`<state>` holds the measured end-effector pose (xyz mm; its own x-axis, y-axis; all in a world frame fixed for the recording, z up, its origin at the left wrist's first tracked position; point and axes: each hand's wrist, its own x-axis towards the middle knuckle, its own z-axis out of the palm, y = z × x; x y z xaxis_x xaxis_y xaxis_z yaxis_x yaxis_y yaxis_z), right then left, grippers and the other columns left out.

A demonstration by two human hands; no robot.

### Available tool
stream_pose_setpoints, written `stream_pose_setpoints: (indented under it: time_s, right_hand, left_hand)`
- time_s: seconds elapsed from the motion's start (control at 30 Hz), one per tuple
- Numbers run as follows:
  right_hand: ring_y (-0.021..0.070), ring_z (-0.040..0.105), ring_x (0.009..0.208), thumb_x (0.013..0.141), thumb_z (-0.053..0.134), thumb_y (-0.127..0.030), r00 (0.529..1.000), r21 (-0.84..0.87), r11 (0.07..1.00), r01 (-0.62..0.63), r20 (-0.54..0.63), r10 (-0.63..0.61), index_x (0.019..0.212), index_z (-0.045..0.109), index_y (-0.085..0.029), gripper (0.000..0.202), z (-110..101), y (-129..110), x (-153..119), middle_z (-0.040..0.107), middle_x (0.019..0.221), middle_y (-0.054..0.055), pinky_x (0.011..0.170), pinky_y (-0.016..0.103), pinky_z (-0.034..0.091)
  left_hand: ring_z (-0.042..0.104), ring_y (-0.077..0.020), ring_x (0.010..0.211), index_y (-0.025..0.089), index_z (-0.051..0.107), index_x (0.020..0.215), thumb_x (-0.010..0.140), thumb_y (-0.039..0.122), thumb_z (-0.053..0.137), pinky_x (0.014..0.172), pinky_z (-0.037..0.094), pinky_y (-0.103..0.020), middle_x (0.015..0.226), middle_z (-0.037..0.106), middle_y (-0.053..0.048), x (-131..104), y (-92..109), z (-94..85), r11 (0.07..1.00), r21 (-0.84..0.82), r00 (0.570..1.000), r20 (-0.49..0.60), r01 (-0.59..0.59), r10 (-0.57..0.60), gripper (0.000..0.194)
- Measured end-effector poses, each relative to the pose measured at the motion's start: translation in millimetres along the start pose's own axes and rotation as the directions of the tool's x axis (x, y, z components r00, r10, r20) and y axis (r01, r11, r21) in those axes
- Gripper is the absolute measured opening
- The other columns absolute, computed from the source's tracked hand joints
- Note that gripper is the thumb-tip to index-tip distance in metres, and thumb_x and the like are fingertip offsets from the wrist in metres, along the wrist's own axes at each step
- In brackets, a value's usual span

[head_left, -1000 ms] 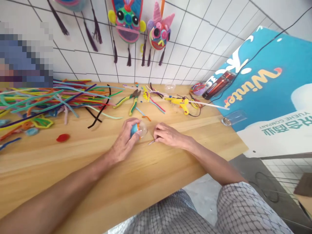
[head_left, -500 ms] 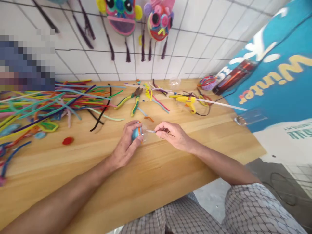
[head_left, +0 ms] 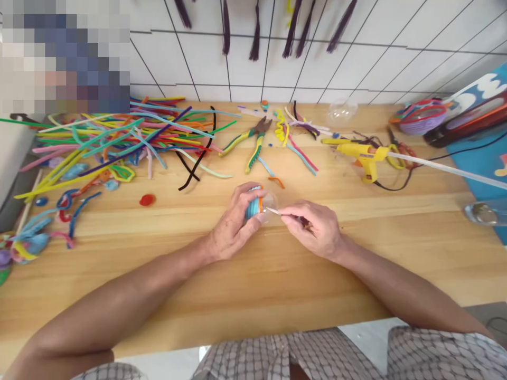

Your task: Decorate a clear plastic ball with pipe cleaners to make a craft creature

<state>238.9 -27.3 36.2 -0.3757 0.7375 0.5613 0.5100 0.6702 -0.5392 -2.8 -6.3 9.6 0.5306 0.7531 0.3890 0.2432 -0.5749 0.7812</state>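
Note:
My left hand (head_left: pixel 240 221) is closed round a small clear plastic ball (head_left: pixel 270 201) partly wrapped in light-blue pipe cleaner (head_left: pixel 252 210), with an orange band at the wrap's edge. Pinched in my right hand (head_left: pixel 312 227) is a thin pointed tool (head_left: pixel 272 210), pale at the tip; my fingers cover most of it, so its kind is unclear. Its tip points left and meets the clear part of the ball, close to the orange band. Both hands are just above the wooden table (head_left: pixel 222 301).
Beyond my hands lie green-and-yellow pliers (head_left: pixel 253 140). A yellow glue gun (head_left: pixel 366 157) with a long glue stick lies right. Many pipe cleaners (head_left: pixel 158 132) are heaped left, near a red disc (head_left: pixel 147 200). A clear dome (head_left: pixel 343 111) and a purple wrapped piece (head_left: pixel 422 117) stand at the back.
The view has tilted down and swung left, so things appear further right. The tool's tip, apart from or just short of the orange band before, is now closer to it.

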Motion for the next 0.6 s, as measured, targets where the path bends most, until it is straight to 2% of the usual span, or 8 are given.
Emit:
stream_pose_setpoints:
  time_s: [0.27,0.6]
  right_hand:
    - [0.0109,0.056,0.057,0.104,0.062,-0.013,0.996,-0.022,0.996,0.084,0.014,-0.084,0.116,0.072,-0.021,0.017,6.3,-2.9,1.2,0.069,0.073,-0.002,0.058,0.022,0.047]
    - [0.0122,0.058,0.058,0.103,0.062,-0.013,0.998,-0.055,0.997,0.052,0.027,-0.051,0.119,0.075,-0.025,0.023,7.5,-2.6,-1.4,0.07,0.075,-0.002,0.06,0.024,0.05]
  left_hand:
    - [0.044,-0.0301,0.15,0.027,0.04,0.154,0.111,0.03,0.05,0.124,0.043,-0.057,0.152,0.045,-0.017,-0.5,-1.0,0.3,1.0,-0.004,1.0,0.001,0.002,-0.002,0.044]
    - [0.044,-0.0304,0.151,0.028,0.04,0.154,0.111,0.032,0.049,0.124,0.043,-0.058,0.151,0.047,-0.017,0.0,-0.6,-0.3,1.0,0.006,1.0,0.003,-0.003,0.003,0.044]
